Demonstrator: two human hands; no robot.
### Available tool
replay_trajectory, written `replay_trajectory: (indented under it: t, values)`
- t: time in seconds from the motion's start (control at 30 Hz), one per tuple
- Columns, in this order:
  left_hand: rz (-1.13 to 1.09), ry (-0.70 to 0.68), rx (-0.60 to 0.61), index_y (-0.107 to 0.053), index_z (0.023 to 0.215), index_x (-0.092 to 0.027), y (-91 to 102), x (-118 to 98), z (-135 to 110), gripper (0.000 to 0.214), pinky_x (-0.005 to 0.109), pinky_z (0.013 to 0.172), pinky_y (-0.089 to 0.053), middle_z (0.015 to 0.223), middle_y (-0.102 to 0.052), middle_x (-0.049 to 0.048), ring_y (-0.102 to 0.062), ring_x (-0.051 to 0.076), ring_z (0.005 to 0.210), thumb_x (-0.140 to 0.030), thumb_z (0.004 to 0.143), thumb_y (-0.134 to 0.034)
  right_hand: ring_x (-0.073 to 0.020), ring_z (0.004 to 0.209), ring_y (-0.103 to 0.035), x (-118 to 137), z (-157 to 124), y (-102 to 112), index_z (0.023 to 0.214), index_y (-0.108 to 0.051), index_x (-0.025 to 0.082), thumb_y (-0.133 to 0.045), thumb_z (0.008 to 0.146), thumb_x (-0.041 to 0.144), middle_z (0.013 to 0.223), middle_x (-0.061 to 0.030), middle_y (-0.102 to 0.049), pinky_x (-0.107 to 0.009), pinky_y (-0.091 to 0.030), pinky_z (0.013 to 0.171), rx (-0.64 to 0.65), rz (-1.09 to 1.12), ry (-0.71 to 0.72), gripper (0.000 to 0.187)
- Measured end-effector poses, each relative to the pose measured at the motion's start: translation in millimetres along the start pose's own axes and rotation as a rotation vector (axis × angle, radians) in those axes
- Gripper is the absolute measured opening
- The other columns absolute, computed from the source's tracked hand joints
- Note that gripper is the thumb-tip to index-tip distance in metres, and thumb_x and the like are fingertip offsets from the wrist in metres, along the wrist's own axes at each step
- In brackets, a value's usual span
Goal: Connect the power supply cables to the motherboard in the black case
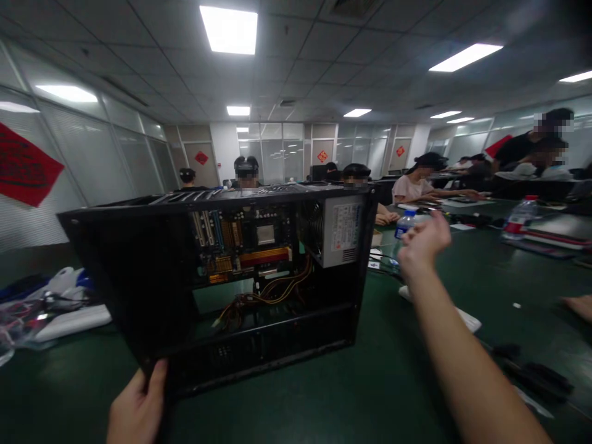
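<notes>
An open black computer case (124, 271) stands in front of me, slightly tilted, its side panel off. Inside are a motherboard (247, 222) with coloured slots, a silver power supply (343, 231) at upper right, and loose yellow and red power cables (287, 287). My left hand (139, 401) grips the lower left corner of the case, thumb on the front edge. Off to the right of the case, my right hand (424, 242) is raised above the table, clear of the case. Its fingers are curled together and blurred; what they may hold is too small to tell.
On the green table (324, 394), a blue-capped bottle (406, 223) stands behind my right hand. A red-capped bottle (520, 219) is farther right. Dark cables (536, 373) lie at lower right. Plastic bags and parts (60, 296) are at left. Several people sit beyond.
</notes>
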State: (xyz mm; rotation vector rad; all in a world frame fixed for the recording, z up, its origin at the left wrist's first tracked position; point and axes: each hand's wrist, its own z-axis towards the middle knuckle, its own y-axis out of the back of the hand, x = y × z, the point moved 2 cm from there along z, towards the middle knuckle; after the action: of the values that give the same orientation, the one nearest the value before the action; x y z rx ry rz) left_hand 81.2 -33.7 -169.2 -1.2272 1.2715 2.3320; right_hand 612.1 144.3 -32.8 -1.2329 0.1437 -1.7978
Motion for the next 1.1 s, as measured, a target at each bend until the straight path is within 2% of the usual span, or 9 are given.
replay_trajectory:
  t: [0.1,0.13,0.23,0.33,0.43,0.6,0.77,0.93,1.1]
  values:
    - [-0.056,0.064,0.021,-0.063,0.077,-0.019,0.7,-13,-7,0.069,0.032,0.058,-0.052,0.066,-0.069,0.0073,-0.066,0.028,0.067,-0.082,0.065,-0.038,-0.0074,0.041,-0.017,-11,-12,12,0.103,-0.054,0.017,-0.036,0.092,0.019,0.058,0.0093,-0.024,-0.020,-0.015,0.039,-0.054,0.100,-0.033,0.021]
    - [-0.062,0.068,0.013,-0.063,0.078,-0.018,0.4,-15,-8,0.070,0.033,0.059,-0.051,0.066,-0.068,0.0072,-0.065,0.027,0.067,-0.082,0.064,-0.038,-0.0080,0.042,-0.020,-20,-27,15,0.096,-0.055,0.018,-0.042,0.090,0.026,0.056,0.0089,-0.027,-0.021,-0.017,0.040,0.044,0.066,-0.047,0.016]
    - [-0.081,0.065,0.011,-0.061,0.078,-0.019,-0.9,-18,-10,0.066,0.032,0.058,-0.049,0.067,-0.067,0.0062,-0.062,0.025,0.066,-0.080,0.065,-0.039,-0.0104,0.049,-0.034,-61,-97,29,0.072,-0.056,0.017,-0.055,0.082,0.048,0.055,0.0039,-0.041,-0.023,-0.028,0.045,0.451,-0.224,-0.170,0.033]
    - [-0.079,0.028,0.009,-0.058,0.074,-0.020,-0.4,-19,-11,0.059,0.030,0.056,-0.047,0.065,-0.064,0.0046,-0.060,0.023,0.064,-0.076,0.067,-0.041,-0.0167,0.062,-0.045,-102,-155,45,0.065,-0.057,0.017,-0.061,0.071,0.057,0.061,-0.0024,-0.054,-0.029,-0.040,0.056,0.732,-0.308,-0.295,0.041]
    - [-0.053,-0.025,0.004,-0.057,0.072,-0.020,2.1,-23,-12,0.052,0.029,0.054,-0.044,0.062,-0.062,0.0034,-0.057,0.021,0.061,-0.070,0.070,-0.041,-0.0198,0.073,-0.049,-118,-171,54,0.071,-0.062,0.015,-0.063,0.072,0.050,0.073,-0.0058,-0.063,-0.031,-0.044,0.068,0.843,-0.255,-0.333,0.035]
    - [0.053,-0.141,0.005,-0.052,0.065,-0.022,6.2,-22,-8,0.042,0.028,0.052,-0.038,0.055,-0.054,0.0020,-0.052,0.019,0.055,-0.061,0.075,-0.041,-0.0148,0.067,-0.042,-112,-165,62,0.064,-0.056,0.014,-0.060,0.076,0.050,0.066,-0.0014,-0.054,-0.027,-0.039,0.062,0.848,-0.228,-0.425,0.039]
    - [0.118,-0.219,0.011,-0.047,0.061,-0.023,7.6,-16,-3,0.041,0.027,0.050,-0.033,0.051,-0.050,0.0013,-0.050,0.019,0.052,-0.061,0.077,-0.040,-0.0099,0.058,-0.030,-108,-166,64,0.055,-0.044,0.017,-0.058,0.076,0.053,0.055,0.0036,-0.038,-0.023,-0.027,0.051,0.760,-0.231,-0.387,0.044]
    - [0.132,-0.182,0.020,-0.050,0.065,-0.022,9.5,-21,-7,0.040,0.027,0.050,-0.033,0.054,-0.052,0.0021,-0.051,0.019,0.053,-0.058,0.078,-0.038,-0.0085,0.055,-0.026,-96,-168,59,0.052,-0.038,0.019,-0.059,0.073,0.058,0.053,0.0041,-0.032,-0.022,-0.023,0.048,0.698,-0.231,-0.344,0.049]
    - [0.061,-0.076,0.055,-0.054,0.073,-0.018,9.9,-31,-17,0.043,0.024,0.051,-0.036,0.055,-0.052,-0.0003,-0.052,0.018,0.057,-0.059,0.079,-0.042,-0.0081,0.053,-0.025,-85,-181,56,0.055,-0.036,0.021,-0.066,0.065,0.066,0.053,0.0051,-0.031,-0.022,-0.024,0.044,0.483,-0.173,-0.506,0.055]
